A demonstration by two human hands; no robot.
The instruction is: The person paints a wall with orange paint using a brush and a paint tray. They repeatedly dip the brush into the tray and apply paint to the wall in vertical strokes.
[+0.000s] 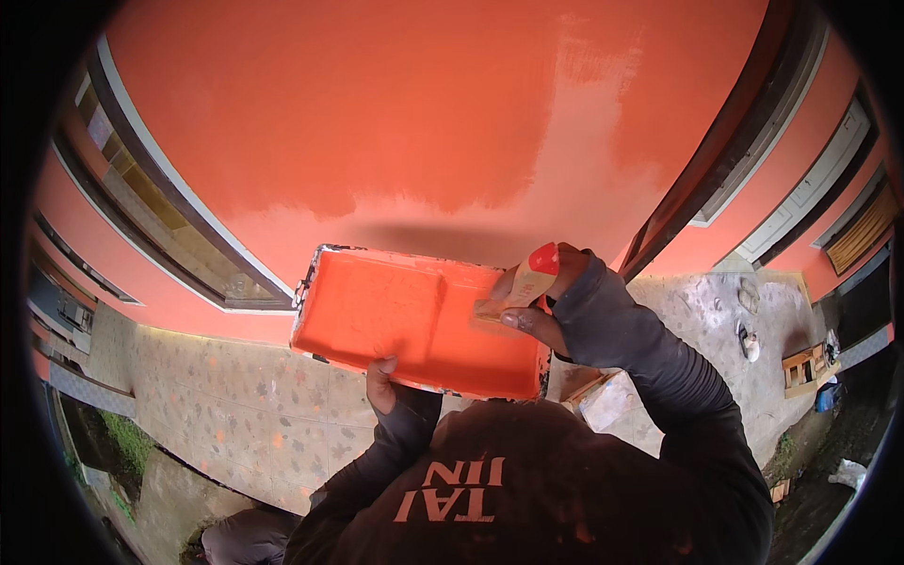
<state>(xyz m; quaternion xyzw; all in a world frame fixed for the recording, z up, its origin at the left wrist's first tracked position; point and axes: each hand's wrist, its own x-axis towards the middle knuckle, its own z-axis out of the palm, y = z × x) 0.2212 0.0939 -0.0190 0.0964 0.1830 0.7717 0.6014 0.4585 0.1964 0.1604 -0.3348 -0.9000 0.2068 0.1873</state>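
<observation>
A rectangular paint tray (402,253) with a chipped, paint-crusted rim holds bright orange paint. My left hand (382,385) grips its near edge, thumb over the rim; the fingers underneath are hidden. In my right hand (547,304) is a paintbrush (531,282) with a wooden handle and a red handle end. The brush points down into the right part of the tray, its lower end at the paint; the bristles are mostly hidden. Beyond the tray stands a wall (395,113), covered in deeper orange above, with a paler strip (579,134) at right and a paler band below.
A window frame (183,205) borders the wall at left, a dark frame (713,141) at right. Orange-spotted floor tiles (240,409) lie below. At right are a wooden crate-like object (804,371) and a blue container (828,397). A whitish-topped object (609,401) stands near my right elbow.
</observation>
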